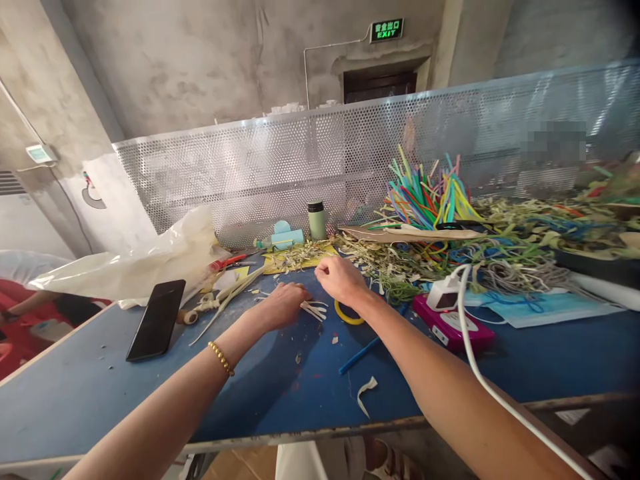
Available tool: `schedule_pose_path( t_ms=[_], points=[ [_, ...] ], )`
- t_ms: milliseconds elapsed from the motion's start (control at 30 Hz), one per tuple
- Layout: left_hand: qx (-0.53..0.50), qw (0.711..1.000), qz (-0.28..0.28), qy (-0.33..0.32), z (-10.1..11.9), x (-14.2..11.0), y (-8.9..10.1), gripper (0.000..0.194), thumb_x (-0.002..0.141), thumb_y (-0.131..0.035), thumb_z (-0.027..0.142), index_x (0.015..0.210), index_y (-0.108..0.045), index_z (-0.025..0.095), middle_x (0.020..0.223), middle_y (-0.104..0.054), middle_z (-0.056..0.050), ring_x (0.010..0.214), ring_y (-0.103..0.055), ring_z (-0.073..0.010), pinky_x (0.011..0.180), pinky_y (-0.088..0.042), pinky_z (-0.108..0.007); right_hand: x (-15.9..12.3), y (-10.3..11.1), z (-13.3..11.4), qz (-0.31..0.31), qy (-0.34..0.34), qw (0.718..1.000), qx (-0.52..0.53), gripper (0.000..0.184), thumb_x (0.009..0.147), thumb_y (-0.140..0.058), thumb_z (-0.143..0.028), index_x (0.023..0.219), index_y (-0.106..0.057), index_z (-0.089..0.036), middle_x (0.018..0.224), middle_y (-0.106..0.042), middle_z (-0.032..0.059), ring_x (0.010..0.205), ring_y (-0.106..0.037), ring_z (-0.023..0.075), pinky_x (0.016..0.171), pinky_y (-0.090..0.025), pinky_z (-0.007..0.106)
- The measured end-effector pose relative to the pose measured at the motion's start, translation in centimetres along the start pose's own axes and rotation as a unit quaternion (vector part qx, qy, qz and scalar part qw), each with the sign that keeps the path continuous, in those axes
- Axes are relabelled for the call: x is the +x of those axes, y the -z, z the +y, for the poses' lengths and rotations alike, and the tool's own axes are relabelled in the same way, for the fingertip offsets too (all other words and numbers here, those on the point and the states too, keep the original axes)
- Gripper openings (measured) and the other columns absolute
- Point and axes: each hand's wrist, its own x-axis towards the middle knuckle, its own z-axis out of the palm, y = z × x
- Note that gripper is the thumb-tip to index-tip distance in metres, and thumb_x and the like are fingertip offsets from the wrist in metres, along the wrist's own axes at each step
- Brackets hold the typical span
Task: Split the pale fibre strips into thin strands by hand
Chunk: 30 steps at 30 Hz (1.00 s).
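My left hand (284, 304), with gold beads at the wrist, is low over the blue table. Its fingers are curled down over a small bunch of thin white strips (315, 309), whose ends stick out on both sides. Close by on the right, a little higher, my right hand (339, 277) is closed in a pinch; whatever is between its fingertips is hidden or too small to make out. Below the right wrist lies a yellow ring (349, 315). A blue stick (360, 355) extends from under the right forearm, and a curled pale scrap (367, 393) lies nearer the front edge.
A black phone (157, 320) and pale plastic sheeting (150, 260) are at left. Red-handled pliers (229, 261), a green bottle (317, 221) and plant scraps (300, 255) lie behind. At right are colourful stems (430, 200), a magenta box (453, 327) and a white cable (493, 387).
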Motion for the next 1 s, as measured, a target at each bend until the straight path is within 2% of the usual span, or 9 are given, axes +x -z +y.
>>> schedule_pose_path(
  t_ms=[200, 333, 433, 567, 700, 767, 833, 900, 1000],
  points=[
    [0.011, 1.000, -0.011, -0.025, 0.0, 0.2, -0.3, 0.027, 0.084, -0.045, 0.006, 0.080, -0.069, 0.015, 0.091, -0.067, -0.014, 0.089, -0.064, -0.0243, 0.082, -0.045, -0.035, 0.2, 0.9, 0.7, 0.026, 0.002, 1.000, 0.000, 0.019, 0.086, -0.055, -0.024, 0.079, -0.071, -0.019, 0.083, -0.073, 0.0095, 0.081, -0.065, 0.0221, 0.067, -0.041, 0.027],
    [-0.012, 1.000, 0.011, -0.010, -0.1, -0.1, -0.8, 0.027, 0.089, -0.041, 0.012, 0.080, -0.067, 0.014, 0.088, -0.066, -0.016, 0.085, -0.063, -0.0254, 0.083, -0.044, -0.039, 0.3, 0.7, 0.9, 0.029, 0.016, 0.999, 0.023, 0.017, 0.085, -0.057, -0.023, 0.076, -0.071, -0.019, 0.080, -0.072, 0.0096, 0.078, -0.064, 0.0215, 0.067, -0.041, 0.027],
    [-0.056, 0.998, 0.030, 0.013, -0.2, -0.4, -0.8, 0.022, 0.085, -0.046, 0.011, 0.078, -0.066, 0.014, 0.087, -0.067, -0.015, 0.084, -0.064, -0.0255, 0.083, -0.043, -0.039, 0.5, 0.9, 1.1, 0.033, 0.024, 0.998, 0.051, 0.016, 0.084, -0.058, -0.020, 0.073, -0.070, -0.017, 0.079, -0.072, 0.0099, 0.078, -0.064, 0.0213, 0.068, -0.042, 0.027],
    [-0.156, 0.984, 0.059, 0.062, -0.4, -0.5, 0.3, 0.016, 0.080, -0.048, 0.008, 0.076, -0.061, 0.016, 0.079, -0.070, -0.012, 0.079, -0.066, -0.0243, 0.076, -0.045, -0.036, 0.5, 1.4, 1.1, 0.029, 0.037, 0.992, 0.117, 0.018, 0.084, -0.058, -0.018, 0.069, -0.068, -0.015, 0.075, -0.072, 0.0079, 0.073, -0.065, 0.0184, 0.066, -0.044, 0.025],
    [-0.282, 0.953, 0.068, 0.093, -0.2, -0.5, 2.6, 0.013, 0.085, -0.046, 0.014, 0.076, -0.054, 0.017, 0.075, -0.072, -0.008, 0.069, -0.069, -0.0184, 0.066, -0.049, -0.029, 0.4, 1.8, 0.7, 0.028, 0.036, 0.978, 0.203, 0.024, 0.093, -0.049, -0.024, 0.089, -0.069, -0.013, 0.086, -0.074, 0.0072, 0.065, -0.066, 0.0129, 0.057, -0.047, 0.021],
    [-0.389, 0.912, 0.075, 0.111, 0.2, -0.6, 3.5, 0.012, 0.088, -0.047, 0.019, 0.078, -0.053, 0.017, 0.078, -0.072, -0.007, 0.067, -0.070, -0.0170, 0.065, -0.051, -0.028, 0.3, 2.0, 0.4, 0.019, 0.037, 0.960, 0.279, 0.030, 0.097, -0.045, -0.030, 0.099, -0.068, -0.011, 0.093, -0.074, 0.0094, 0.064, -0.066, 0.0123, 0.052, -0.048, 0.020],
    [-0.557, 0.812, 0.090, 0.149, 0.9, -0.7, 4.0, 0.009, 0.084, -0.056, 0.020, 0.076, -0.054, 0.015, 0.076, -0.070, -0.007, 0.063, -0.070, -0.0167, 0.064, -0.053, -0.029, 0.2, 2.1, 0.3, 0.006, 0.047, 0.928, 0.369, 0.040, 0.098, -0.043, -0.041, 0.108, -0.068, -0.011, 0.099, -0.073, 0.0120, 0.065, -0.066, 0.0127, 0.050, -0.050, 0.021],
    [-0.673, 0.712, 0.099, 0.176, 1.6, -0.8, 3.9, 0.011, 0.078, -0.065, 0.018, 0.073, -0.056, 0.014, 0.072, -0.068, -0.006, 0.057, -0.068, -0.0161, 0.061, -0.053, -0.029, 0.2, 2.1, 0.2, 0.023, 0.062, 0.905, 0.421, 0.047, 0.098, -0.043, -0.047, 0.122, -0.063, -0.012, 0.109, -0.070, 0.0139, 0.070, -0.067, 0.0136, 0.052, -0.052, 0.022],
    [-0.733, 0.644, 0.104, 0.192, 2.3, -1.0, 3.2, 0.012, 0.073, -0.071, 0.016, 0.074, -0.059, 0.012, 0.070, -0.068, -0.007, 0.054, -0.066, -0.0153, 0.054, -0.051, -0.026, 0.4, 1.8, 0.5, 0.085, 0.107, 0.906, 0.400, 0.046, 0.098, -0.044, -0.042, 0.136, -0.053, -0.018, 0.128, -0.062, 0.0140, 0.092, -0.067, 0.0166, 0.070, -0.057, 0.026]
  ],
)
